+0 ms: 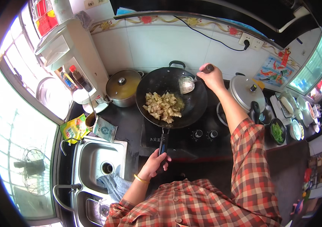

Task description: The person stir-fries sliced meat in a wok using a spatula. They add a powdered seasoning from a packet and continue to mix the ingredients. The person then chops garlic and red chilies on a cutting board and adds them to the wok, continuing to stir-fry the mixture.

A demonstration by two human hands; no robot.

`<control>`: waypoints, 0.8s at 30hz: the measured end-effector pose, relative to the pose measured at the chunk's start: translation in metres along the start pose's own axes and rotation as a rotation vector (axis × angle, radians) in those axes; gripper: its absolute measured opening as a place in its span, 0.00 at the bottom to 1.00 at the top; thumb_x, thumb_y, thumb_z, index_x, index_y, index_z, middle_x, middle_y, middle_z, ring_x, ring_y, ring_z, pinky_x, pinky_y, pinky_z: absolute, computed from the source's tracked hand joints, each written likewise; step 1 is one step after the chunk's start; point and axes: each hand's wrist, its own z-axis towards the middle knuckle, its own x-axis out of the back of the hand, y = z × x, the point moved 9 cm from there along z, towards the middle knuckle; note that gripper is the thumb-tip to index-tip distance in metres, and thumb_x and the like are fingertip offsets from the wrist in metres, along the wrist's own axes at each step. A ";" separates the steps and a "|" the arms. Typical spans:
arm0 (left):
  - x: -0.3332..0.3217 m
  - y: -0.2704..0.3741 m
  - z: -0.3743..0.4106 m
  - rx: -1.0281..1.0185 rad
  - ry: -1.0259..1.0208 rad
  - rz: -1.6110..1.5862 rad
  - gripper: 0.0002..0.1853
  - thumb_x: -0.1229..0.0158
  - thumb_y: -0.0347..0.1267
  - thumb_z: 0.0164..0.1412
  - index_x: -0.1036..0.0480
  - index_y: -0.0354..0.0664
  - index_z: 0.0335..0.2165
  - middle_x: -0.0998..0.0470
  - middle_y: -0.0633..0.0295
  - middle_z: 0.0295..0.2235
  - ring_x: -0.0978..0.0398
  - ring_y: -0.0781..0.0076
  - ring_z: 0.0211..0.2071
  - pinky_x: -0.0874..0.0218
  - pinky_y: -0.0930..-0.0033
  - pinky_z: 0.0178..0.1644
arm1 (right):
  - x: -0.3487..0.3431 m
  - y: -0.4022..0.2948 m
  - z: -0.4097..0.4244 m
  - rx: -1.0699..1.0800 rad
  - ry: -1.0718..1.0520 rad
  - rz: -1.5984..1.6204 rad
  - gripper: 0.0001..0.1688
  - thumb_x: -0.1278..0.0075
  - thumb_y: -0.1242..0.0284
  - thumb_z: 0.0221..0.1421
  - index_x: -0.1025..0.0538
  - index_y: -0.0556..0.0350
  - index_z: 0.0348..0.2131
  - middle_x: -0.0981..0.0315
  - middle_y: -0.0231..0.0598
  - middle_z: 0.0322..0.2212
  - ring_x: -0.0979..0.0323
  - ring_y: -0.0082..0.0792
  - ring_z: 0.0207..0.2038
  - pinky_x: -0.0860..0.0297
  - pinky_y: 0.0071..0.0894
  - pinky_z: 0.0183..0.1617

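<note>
A black wok [193,113] stands on the stove before me, with pale chopped pieces of food [163,107] heaped at its left and middle. My left hand [156,163] is closed around the wok's long black handle [163,143], below the rim. In my right hand [212,76], above the wok's upper right rim, is the dark handle of a metal wok spatula [186,85]. The spatula's blade is over the upper right part of the wok, apart from the main heap. A little liquid glistens beside the food.
Left of the wok is a lidded steel pot [123,88]; to the right, a pressure cooker [247,92]. A double steel sink [100,159] with a grey-blue cloth [114,183] lies at lower left. A bowl of cut greens [277,132] and other dishes line the right counter.
</note>
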 end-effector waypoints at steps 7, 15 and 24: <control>0.003 0.003 -0.004 0.016 0.044 0.074 0.11 0.58 0.31 0.61 0.44 0.39 0.41 0.30 0.60 0.28 0.34 0.77 0.16 0.42 0.80 0.16 | -0.066 0.011 -0.031 -0.252 -0.255 0.504 0.09 0.44 0.78 0.39 0.28 0.56 0.26 0.28 0.30 0.27 0.31 0.24 0.30 0.33 0.22 0.35; 0.003 -0.003 0.003 -0.005 0.024 0.035 0.12 0.58 0.31 0.61 0.44 0.39 0.43 0.30 0.60 0.28 0.34 0.76 0.16 0.41 0.79 0.17 | -0.044 -0.130 -0.104 0.494 -0.755 0.099 0.07 0.49 0.80 0.40 0.32 0.58 0.24 0.27 0.40 0.32 0.29 0.34 0.42 0.34 0.28 0.44; 0.006 -0.005 0.003 -0.012 0.029 -0.017 0.12 0.58 0.31 0.62 0.44 0.39 0.42 0.30 0.59 0.27 0.34 0.76 0.16 0.40 0.78 0.19 | -0.037 -0.171 -0.152 0.601 -0.971 -0.057 0.05 0.51 0.80 0.40 0.32 0.56 0.23 0.32 0.41 0.19 0.31 0.42 0.25 0.36 0.35 0.29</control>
